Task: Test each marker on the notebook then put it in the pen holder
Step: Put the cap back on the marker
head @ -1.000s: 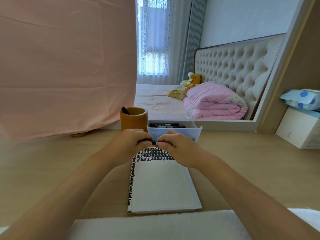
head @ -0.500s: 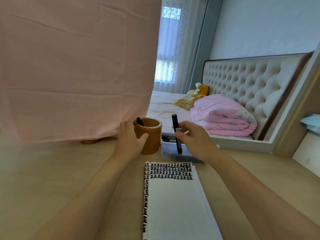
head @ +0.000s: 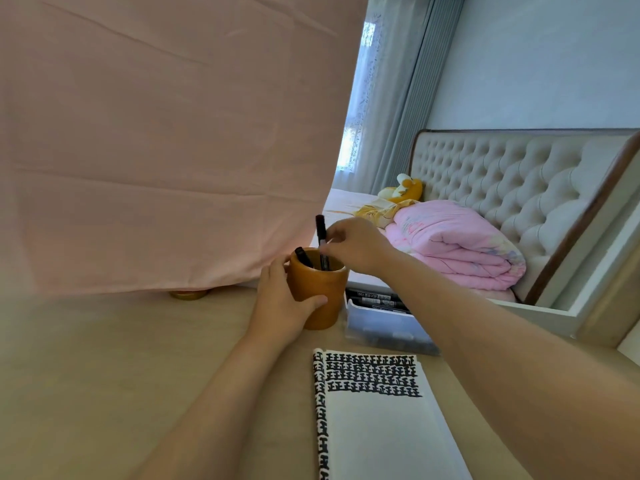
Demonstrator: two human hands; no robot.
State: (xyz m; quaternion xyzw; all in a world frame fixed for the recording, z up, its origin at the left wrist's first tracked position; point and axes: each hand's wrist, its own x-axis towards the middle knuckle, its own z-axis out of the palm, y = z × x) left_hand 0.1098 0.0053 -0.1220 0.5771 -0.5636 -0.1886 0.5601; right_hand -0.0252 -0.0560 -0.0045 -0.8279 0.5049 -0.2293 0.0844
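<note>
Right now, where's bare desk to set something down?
Free: desk left of the pen holder, below the pink cloth; the strip between forearms beside the notebook. Crowded: pen holder, marker box and notebook bunch up; left hand grips the holder, right hand a marker.

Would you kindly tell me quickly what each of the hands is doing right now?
Left hand: closed around the brown pen holder, steadying it.
Right hand: pinching a black marker, lowering it into the holder.

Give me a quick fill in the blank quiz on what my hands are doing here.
The left hand grips the ____.
The right hand pinches a black ____ upright.
On the notebook, test marks run along the top and ____ edges.
Missing: pen holder; marker; left.
</note>
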